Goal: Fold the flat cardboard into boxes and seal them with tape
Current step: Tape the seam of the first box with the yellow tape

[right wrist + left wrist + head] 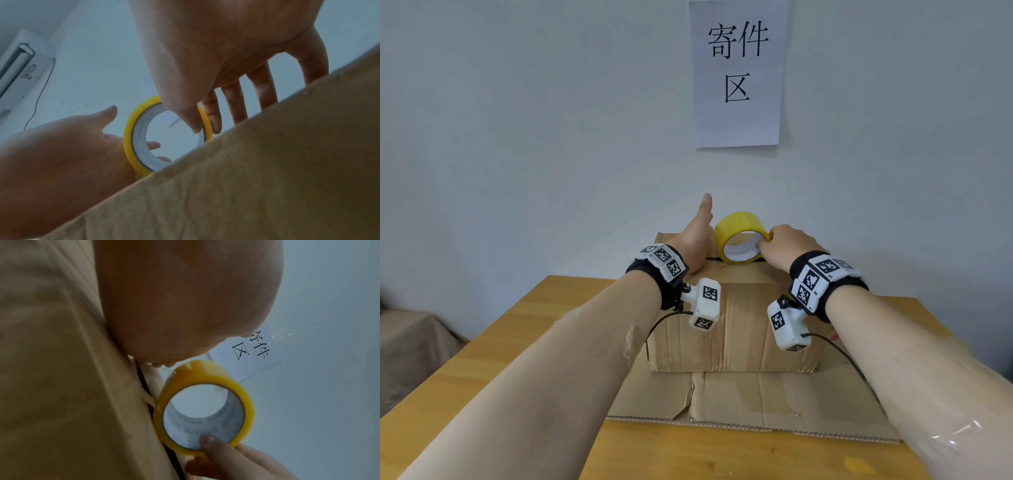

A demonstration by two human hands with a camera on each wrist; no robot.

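A folded brown cardboard box (732, 329) stands on the wooden table (517, 342), its top flaps closed. A yellow tape roll (736, 236) stands on edge on the box top near the centre seam. My right hand (787, 246) pinches the roll, thumb inside the white core and index finger on the outer side, as the right wrist view shows (205, 128). My left hand (695, 236) lies flat on the box top just left of the roll, thumb raised and fingers reaching over the far edge. In the left wrist view the roll (205, 374) sits beside my left palm (185, 296).
A flat sheet of cardboard (756, 401) lies under the box and juts toward me. A paper sign (738, 72) hangs on the wall right behind the box. A cloth-covered object (410, 339) sits low at the left. An air conditioner (18, 68) hangs high on the wall.
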